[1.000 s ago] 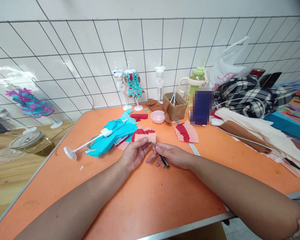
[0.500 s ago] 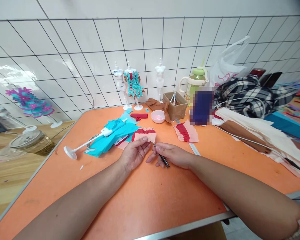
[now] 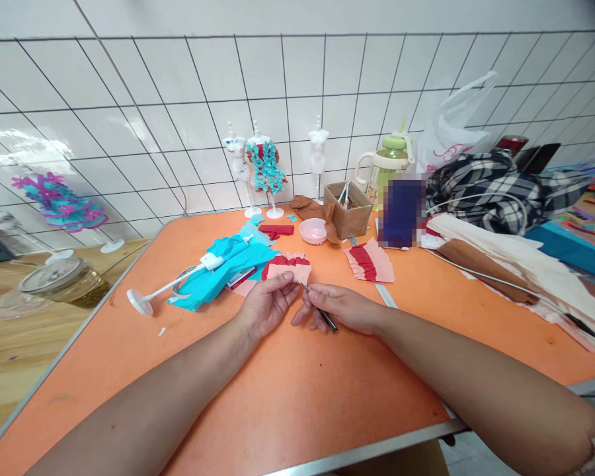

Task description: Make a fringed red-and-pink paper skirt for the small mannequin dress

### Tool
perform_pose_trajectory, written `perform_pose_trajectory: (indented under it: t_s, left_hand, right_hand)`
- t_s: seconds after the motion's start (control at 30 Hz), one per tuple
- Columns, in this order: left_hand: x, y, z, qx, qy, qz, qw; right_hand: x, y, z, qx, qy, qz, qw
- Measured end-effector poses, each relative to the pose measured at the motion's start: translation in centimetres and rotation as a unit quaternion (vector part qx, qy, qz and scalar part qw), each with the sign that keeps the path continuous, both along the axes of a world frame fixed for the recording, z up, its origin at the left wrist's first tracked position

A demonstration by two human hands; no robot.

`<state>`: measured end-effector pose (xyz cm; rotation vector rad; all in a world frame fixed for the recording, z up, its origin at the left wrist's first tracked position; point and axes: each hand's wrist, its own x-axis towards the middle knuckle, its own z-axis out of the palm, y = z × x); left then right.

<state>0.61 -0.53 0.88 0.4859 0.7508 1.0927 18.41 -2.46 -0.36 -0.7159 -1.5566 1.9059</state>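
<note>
1. Pink and red, the gathered piece [image 3: 287,270] is pinched at its near edge by the left hand [image 3: 272,299], with the thumb laid on top and the fingers curled below.
2. A slim dark tool [image 3: 326,318] is held by the right hand [image 3: 341,305], its grip closed around the shaft and the thin tip aimed at the same near edge.
3. For the edge to be worked well, it is best kept taut by the left grip; the tip should be guided lightly, fold by fold, so that the thin material is not torn.
4. The piece is placed just beyond the left fingertips, and ahead and to the left of the right grip; whether it is touched by the tip cannot be told at this size.
5. A similar striped piece [image 3: 369,262] is laid on the table [image 3: 258,396] farther right, apart from both hands, while turquoise material [image 3: 196,295] is spread to the left.
</note>
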Motion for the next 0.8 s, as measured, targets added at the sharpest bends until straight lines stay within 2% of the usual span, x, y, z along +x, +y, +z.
perform_pose_trajectory:
  t_s: [0.13,0.27,0.3,0.37,0.43,0.5,0.6,0.67,0.73,0.8]
  left_hand:
    - [-0.1,0.1,-0.2,0.002,-0.004,0.005,1.000]
    - [-0.2,0.3,-0.2,0.015,-0.013,0.050,0.999]
    - [-0.3,0.4,-0.1,0.026,-0.019,0.063,0.997]
    - [-0.4,0.4,0.1,0.049,-0.031,0.071,0.996]
    - [-0.4,0.2,0.3,0.062,-0.037,0.051,0.996]
    - [-0.3,-0.1,0.3,0.063,-0.026,0.010,0.998]
    - [0.0,-0.5,0.1,0.061,0.011,-0.043,0.997]
    - [0.1,-0.6,-0.1,0.059,0.025,-0.051,0.997]
    - [0.0,-0.5,-0.3,0.050,0.028,-0.044,0.997]
    - [-0.1,-0.3,-0.4,0.031,0.031,-0.038,0.998]
  right_hand:
    - [0.2,-0.1,0.5,0.004,-0.009,0.027,1.000]
    - [0.3,-0.1,0.7,-0.013,0.018,0.051,0.998]
    - [0.4,-0.1,0.7,-0.027,0.043,0.034,0.998]
    - [0.4,0.1,0.7,-0.047,0.078,-0.042,0.995]
    - [0.4,0.3,0.6,-0.062,0.066,-0.145,0.985]
    - [0.4,0.6,0.7,-0.094,0.049,-0.210,0.972]
    - [0.5,0.8,1.0,-0.207,0.106,-0.182,0.955]
    - [0.6,0.7,1.2,-0.248,0.143,-0.158,0.945]
    - [0.7,0.6,1.2,-0.231,0.147,-0.167,0.947]
    - [0.7,0.6,1.0,-0.181,0.127,-0.176,0.959]
